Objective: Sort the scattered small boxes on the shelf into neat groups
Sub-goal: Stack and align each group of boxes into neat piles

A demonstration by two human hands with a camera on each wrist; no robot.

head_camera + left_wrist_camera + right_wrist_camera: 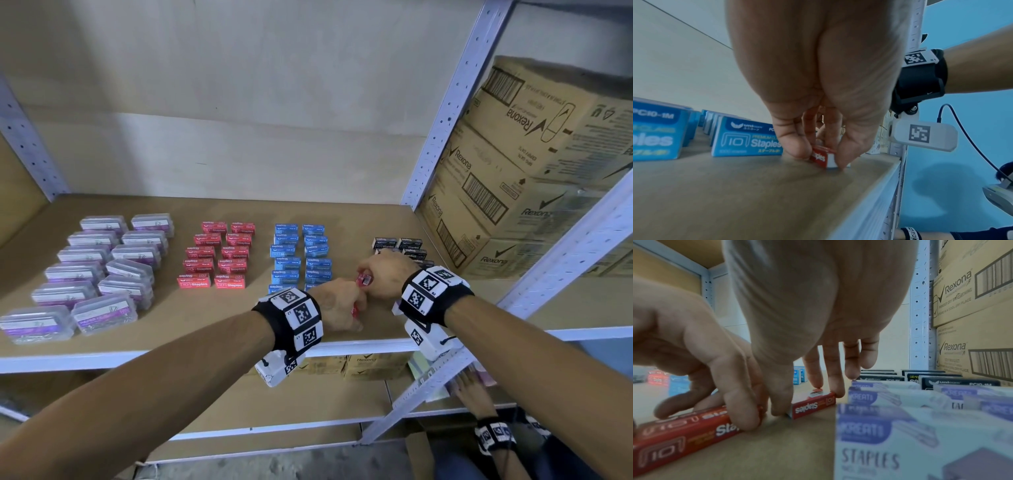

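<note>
Nearest the head camera were the person's two forearms, each strapped with a black band of white marker tiles, reaching over the front edge of the brown shelf board (205,318). The left hand (337,305) had thumb and fingers curled down around a red staple box (820,156) that lay on the board, pinching its ends. Just beyond it, the right hand (385,275) pinched a second red staple box (813,404) between thumb and fingertips, that one also resting on the board.

Taking the blue staple boxes (299,255) as the landmark: they stood in two tidy columns just behind and left of the hands. Left of them stood the red staple group (217,255), also in two columns, and farther left again the clear plastic cases (99,267) with purple labels, in two rows. Right of the blue columns, behind the right hand, sat the black staple boxes (399,245); lilac-and-white staple boxes (900,418) lay beside them, close to the right wrist camera.

The shelf had pale perforated metal uprights (455,99) and a plain cream wall behind. Beyond the right upright, brown Rexona cartons (534,164) were stacked. A lower shelf level held more cartons, and another person's banded hand (471,394) reached in there.
</note>
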